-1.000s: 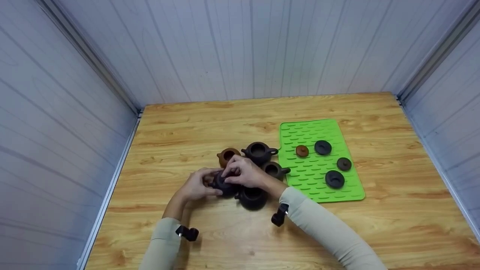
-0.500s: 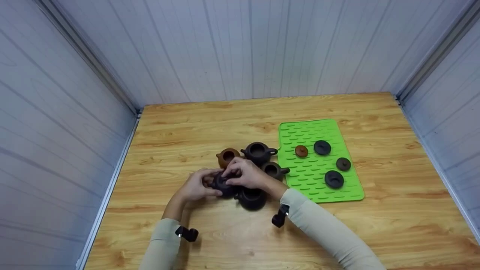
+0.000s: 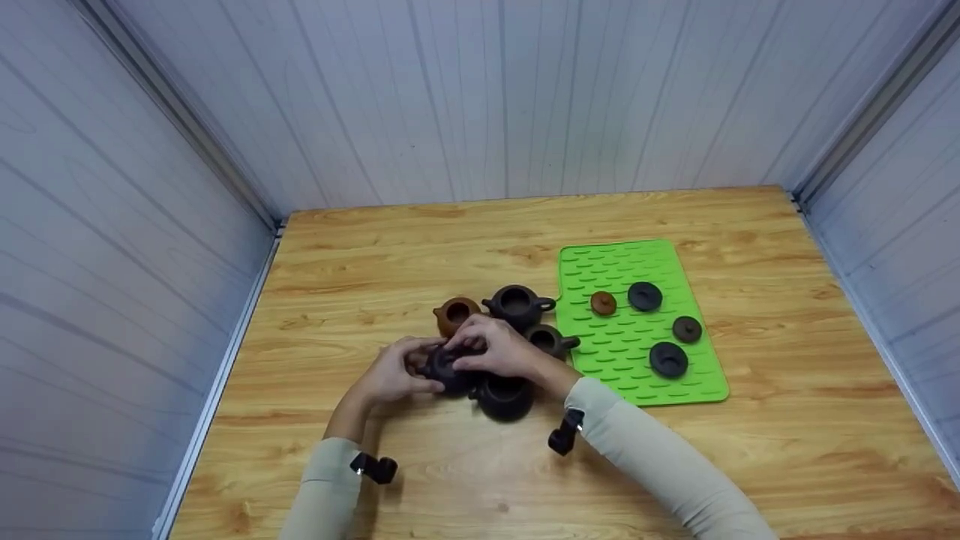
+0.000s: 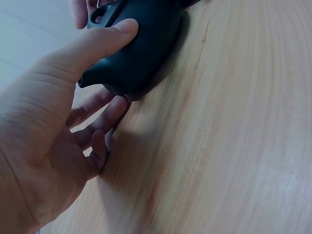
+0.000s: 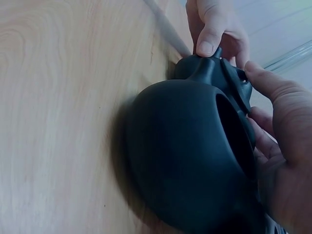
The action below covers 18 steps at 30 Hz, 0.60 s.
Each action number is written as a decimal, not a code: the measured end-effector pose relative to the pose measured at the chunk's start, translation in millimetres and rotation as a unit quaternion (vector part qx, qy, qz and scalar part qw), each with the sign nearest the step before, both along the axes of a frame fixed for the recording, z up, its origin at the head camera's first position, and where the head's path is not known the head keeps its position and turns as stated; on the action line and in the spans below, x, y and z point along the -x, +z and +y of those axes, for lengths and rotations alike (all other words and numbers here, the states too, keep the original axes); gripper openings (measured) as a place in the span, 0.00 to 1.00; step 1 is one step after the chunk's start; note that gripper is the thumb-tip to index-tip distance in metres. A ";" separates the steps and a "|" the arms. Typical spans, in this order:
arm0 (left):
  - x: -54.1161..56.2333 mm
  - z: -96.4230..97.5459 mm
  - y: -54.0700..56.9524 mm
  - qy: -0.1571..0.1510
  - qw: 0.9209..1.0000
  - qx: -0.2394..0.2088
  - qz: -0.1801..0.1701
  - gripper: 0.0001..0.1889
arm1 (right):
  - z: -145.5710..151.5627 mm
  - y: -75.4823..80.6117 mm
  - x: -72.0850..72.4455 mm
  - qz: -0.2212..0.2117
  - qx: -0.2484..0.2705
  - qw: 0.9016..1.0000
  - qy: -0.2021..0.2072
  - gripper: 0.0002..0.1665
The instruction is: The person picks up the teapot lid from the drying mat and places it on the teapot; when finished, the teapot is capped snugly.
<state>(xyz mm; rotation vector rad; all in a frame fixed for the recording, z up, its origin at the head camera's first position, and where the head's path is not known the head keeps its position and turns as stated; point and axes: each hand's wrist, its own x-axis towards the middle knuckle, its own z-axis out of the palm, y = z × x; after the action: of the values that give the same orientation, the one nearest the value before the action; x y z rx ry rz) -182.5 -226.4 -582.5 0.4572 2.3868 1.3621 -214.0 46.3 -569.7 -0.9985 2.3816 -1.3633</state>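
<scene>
My left hand (image 3: 390, 373) grips a small dark teapot (image 4: 141, 48) from its spout side, thumb against the near wall and fingers round the far side. The pot stands on the wooden table. My right hand (image 3: 496, 349) pinches the knob of the dark lid (image 5: 235, 87), which sits on top of that teapot. In the right wrist view the thumb touches the looped knob. Right beside it, an open black teapot (image 5: 180, 151) fills the foreground, below my right hand.
An orange-brown teapot (image 3: 452, 325), a black teapot (image 3: 513, 314) and a dark brown teapot (image 3: 552, 342) stand lidless behind my hands. To the right lies a green mat (image 3: 611, 379) bearing an orange-brown lid (image 3: 604, 304), a dark brown lid (image 3: 687, 328) and black lids (image 3: 669, 360).
Both hands hold nearly the same place on the teapot and its lid. My right wrist has shifted very slightly to the right.
</scene>
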 end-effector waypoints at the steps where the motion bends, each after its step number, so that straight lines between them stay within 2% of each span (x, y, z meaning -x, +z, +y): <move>1: 0.3 -0.4 -0.3 0.000 1.000 -0.002 -0.002 0.38 | 1.2 0.5 -0.3 -0.003 0.000 1.000 -0.001 0.16; 9: 4.5 -4.7 1.2 0.006 1.000 -0.009 -0.016 0.32 | 10.9 4.7 -4.8 -0.028 0.005 1.000 0.010 0.17; 18: 17.5 -5.9 13.4 0.055 0.998 0.010 -0.016 0.29 | 22.2 13.6 -4.2 -0.034 -0.001 0.998 0.049 0.20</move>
<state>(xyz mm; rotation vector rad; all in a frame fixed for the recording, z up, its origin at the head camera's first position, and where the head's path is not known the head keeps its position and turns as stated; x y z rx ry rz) -199.9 -232.3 -569.1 0.3001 2.4285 1.3809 -209.8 68.5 -556.1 -1.0366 2.2537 -1.3381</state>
